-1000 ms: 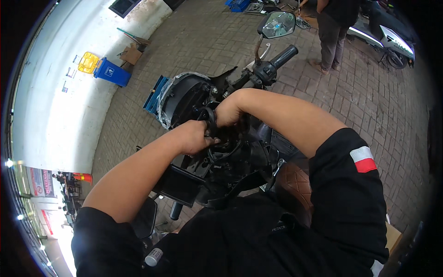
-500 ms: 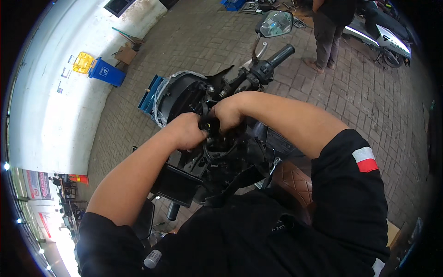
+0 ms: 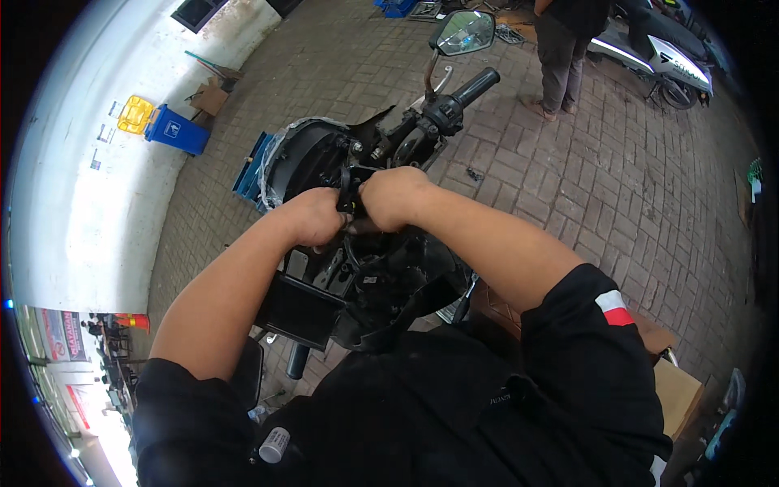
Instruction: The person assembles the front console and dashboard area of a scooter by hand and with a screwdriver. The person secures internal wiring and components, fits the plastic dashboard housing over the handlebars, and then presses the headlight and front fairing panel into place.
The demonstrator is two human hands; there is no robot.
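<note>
My left hand (image 3: pixel 316 217) is closed at a black part (image 3: pixel 349 195) with a small yellow mark, low between the handlebars of a partly stripped black scooter (image 3: pixel 430 276). My right hand (image 3: pixel 393 199) is closed just right of that part, knuckles up, its fingertips hidden. Beyond my hands are a black front housing (image 3: pixel 304 162) edged with crinkled clear plastic and the right handlebar (image 3: pixel 475 85) with its mirror (image 3: pixel 462 31). A dark tray-like panel (image 3: pixel 296 312) lies below my left hand.
A person (image 3: pixel 560 65) stands on brick paving beside another scooter (image 3: pixel 665 61). A blue bin (image 3: pixel 174 130) with a yellow lid is against the white wall (image 3: pixel 89 211). Cardboard (image 3: pixel 682 394) lies at my right, an orange cone (image 3: pixel 134 321) at far left.
Both hands have shifted up and left in the picture with the black part between them, and the scene has slid left. My right hand's back now shows more fully.
</note>
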